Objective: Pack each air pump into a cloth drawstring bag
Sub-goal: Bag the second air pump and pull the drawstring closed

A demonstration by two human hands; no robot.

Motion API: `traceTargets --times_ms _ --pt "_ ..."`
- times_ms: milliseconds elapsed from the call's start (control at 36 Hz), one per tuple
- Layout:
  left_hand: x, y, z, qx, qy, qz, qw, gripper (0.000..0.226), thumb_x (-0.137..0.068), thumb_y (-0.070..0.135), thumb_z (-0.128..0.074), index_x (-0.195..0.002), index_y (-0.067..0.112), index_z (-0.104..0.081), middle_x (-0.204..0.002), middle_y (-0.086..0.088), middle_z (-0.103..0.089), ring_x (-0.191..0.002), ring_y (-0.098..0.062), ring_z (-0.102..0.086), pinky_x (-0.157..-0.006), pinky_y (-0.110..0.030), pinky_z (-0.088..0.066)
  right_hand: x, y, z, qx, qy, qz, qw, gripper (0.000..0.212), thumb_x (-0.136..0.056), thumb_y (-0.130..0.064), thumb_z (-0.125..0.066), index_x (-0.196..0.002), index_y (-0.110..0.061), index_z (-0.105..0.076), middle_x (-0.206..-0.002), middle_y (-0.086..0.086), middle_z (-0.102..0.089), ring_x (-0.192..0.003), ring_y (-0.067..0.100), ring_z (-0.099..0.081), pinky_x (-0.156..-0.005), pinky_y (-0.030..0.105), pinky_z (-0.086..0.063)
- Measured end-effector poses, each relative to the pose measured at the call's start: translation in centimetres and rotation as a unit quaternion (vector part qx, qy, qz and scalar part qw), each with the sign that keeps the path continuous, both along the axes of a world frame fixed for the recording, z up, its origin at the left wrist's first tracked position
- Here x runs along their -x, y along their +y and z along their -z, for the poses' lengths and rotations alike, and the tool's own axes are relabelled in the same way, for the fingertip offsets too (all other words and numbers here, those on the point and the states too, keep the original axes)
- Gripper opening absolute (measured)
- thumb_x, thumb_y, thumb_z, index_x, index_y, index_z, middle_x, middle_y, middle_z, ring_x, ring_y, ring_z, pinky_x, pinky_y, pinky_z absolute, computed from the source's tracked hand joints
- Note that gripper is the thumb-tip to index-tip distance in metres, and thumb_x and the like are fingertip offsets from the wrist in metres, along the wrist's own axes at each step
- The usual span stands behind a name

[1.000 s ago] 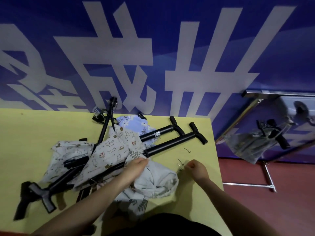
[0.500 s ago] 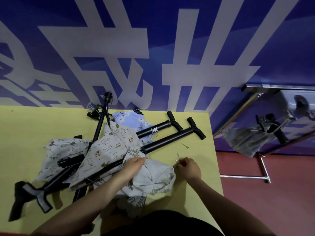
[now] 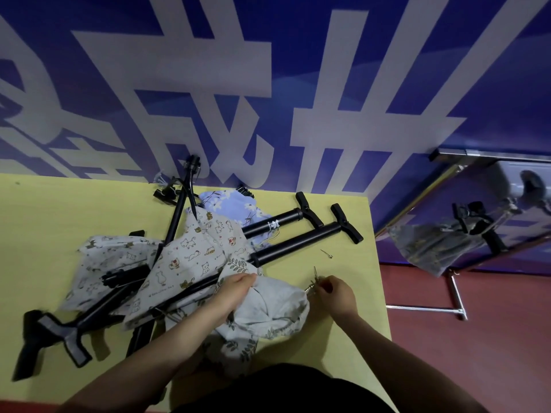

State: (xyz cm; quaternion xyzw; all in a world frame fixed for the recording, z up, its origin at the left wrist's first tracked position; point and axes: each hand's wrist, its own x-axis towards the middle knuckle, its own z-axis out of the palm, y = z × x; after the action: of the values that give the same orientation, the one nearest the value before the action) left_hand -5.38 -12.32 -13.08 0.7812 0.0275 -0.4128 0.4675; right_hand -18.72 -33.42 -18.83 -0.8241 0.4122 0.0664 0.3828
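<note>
Black pumps: 4 | cloth bags: 4 | loose needle: 1

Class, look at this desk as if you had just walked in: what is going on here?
A person is packing black air pumps into cloth drawstring bags on a yellow table. The left hand grips a grey leaf-print cloth bag, while the right hand pinches small metal needles beside it. Several pumps lie loose among other printed bags; one more needle lies apart.

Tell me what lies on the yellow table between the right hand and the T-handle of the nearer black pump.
In the head view, one small metal needle lies between right hand and T-handle; the rest of the yellow table there is bare.
</note>
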Motion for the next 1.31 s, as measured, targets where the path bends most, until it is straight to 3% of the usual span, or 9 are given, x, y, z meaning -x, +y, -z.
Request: traceTargets --times_ms 194,278,361,444,528,639,833,1194,1306 --pt "-0.1 0.1 0.5 0.000 0.003 -0.004 1.000 0.012 -0.098 0.027 -0.052 -0.101 0.023 -0.063 -0.093 0.007 -0.060 -0.094 -0.013 -0.055 -0.083 -0.026 -0.043 -0.5 0.1 -0.8 0.048 0.057 -0.062 0.995 0.009 -0.088 -0.020 -0.056 -0.079 -0.021 -0.055 -0.085 0.001 -0.059 -0.073 0.018 -0.052 -0.057 0.026 -0.034" --pt "-0.1 0.2 0.6 0.004 0.003 -0.001 1.000 0.015 -0.098 0.029 -0.052 -0.097 0.023 -0.065 -0.088 0.008 -0.059 -0.084 -0.008 -0.054 -0.075 -0.025 -0.043 -1.0 0.2 -1.0 0.081 0.099 -0.087 0.988 0.012 -0.087 -0.023 -0.053 -0.085 -0.018 -0.063 -0.089 0.002 -0.063 -0.078 0.022 -0.059 -0.060 0.027 -0.043" --pt "-0.1 0.2 0.6 0.006 0.008 -0.009 1.000 0.015 -0.097 0.029 -0.053 -0.088 0.028 -0.064 -0.090 0.007 -0.062 -0.093 -0.015 -0.056 -0.084 -0.028 -0.043 -1.4 0.2 -1.4 0.079 0.109 -0.111 0.985 0.016 -0.086 -0.021 -0.053 -0.078 -0.026 -0.066 -0.084 0.001 -0.064 -0.079 0.023 -0.062 -0.059 0.026 -0.041" --pt "-0.2 0.4 0.5 0.007 0.017 -0.015 1.000 0.013 -0.097 0.030 -0.052 -0.090 0.030 -0.063 -0.103 0.000 -0.063 -0.103 -0.019 -0.057 -0.096 -0.033 -0.043 -1.1 0.0 -1.0 0.079 0.108 -0.100 0.986 0.016 -0.091 -0.026 -0.053 -0.094 -0.015 -0.064 -0.094 0.004 -0.065 -0.086 0.026 -0.063 -0.063 0.028 -0.042" --pt "-0.2 0.7 0.3 0.016 0.035 -0.016 0.999 0.016 -0.098 0.029 -0.052 -0.105 0.023 -0.065 -0.117 -0.002 -0.061 -0.115 -0.021 -0.054 -0.107 -0.040 -0.040 0.0 0.2 -0.9 0.037 0.068 -0.036 0.996 0.022 -0.099 -0.030 -0.045 -0.098 -0.008 -0.050 -0.086 0.007 -0.060 -0.079 0.029 -0.059 -0.064 0.033 -0.041" --pt "-0.6 1.0 -0.6 0.029 0.043 -0.020 0.998 0.033 -0.099 0.022 -0.051 -0.128 0.007 -0.056 -0.128 -0.007 -0.058 -0.122 -0.024 -0.052 -0.110 -0.043 -0.037 0.8 1.4 -2.4 0.019 -0.029 -0.011 0.999 0.004 -0.097 -0.012 -0.045 -0.098 -0.008 -0.044 -0.079 0.005 -0.055 -0.074 0.028 -0.053 -0.064 0.036 -0.040" --pt "-0.7 1.8 -3.2 0.127 0.045 -0.074 0.988 0.029 -0.099 0.018 -0.050 -0.124 0.005 -0.057 -0.124 -0.014 -0.062 -0.118 -0.028 -0.057 -0.108 -0.042 -0.040 -0.3 7.6 -8.2 -0.111 -0.280 -0.163 0.939 0.012 -0.096 -0.024 -0.045 -0.089 -0.024 -0.054 -0.074 -0.012 -0.060 -0.067 0.012 -0.056 -0.065 0.038 -0.048" --pt "1.4 9.2 -8.8 0.248 0.011 -0.234 0.940 0.048 -0.095 0.020 -0.056 -0.136 -0.003 -0.047 -0.132 -0.026 -0.055 -0.122 -0.037 -0.054 -0.104 -0.044 -0.042 -0.1 12.6 -10.2 0.047 -0.213 -0.344 0.913 0.023 -0.102 -0.026 -0.037 -0.111 -0.011 -0.051 -0.092 0.009 -0.067 -0.077 0.031 -0.062 -0.064 0.040 -0.047" --pt "3.8 11.6 -9.2 0.276 0.026 -0.230 0.933 0.039 -0.097 0.022 -0.051 -0.129 -0.001 -0.055 -0.123 -0.024 -0.063 -0.115 -0.037 -0.060 -0.095 -0.043 -0.047 0.0 13.4 -11.0 0.058 -0.236 -0.373 0.895 0.047 -0.094 -0.043 -0.027 -0.111 -0.012 -0.060 -0.103 0.009 -0.068 -0.082 0.031 -0.064 -0.069 0.038 -0.048"
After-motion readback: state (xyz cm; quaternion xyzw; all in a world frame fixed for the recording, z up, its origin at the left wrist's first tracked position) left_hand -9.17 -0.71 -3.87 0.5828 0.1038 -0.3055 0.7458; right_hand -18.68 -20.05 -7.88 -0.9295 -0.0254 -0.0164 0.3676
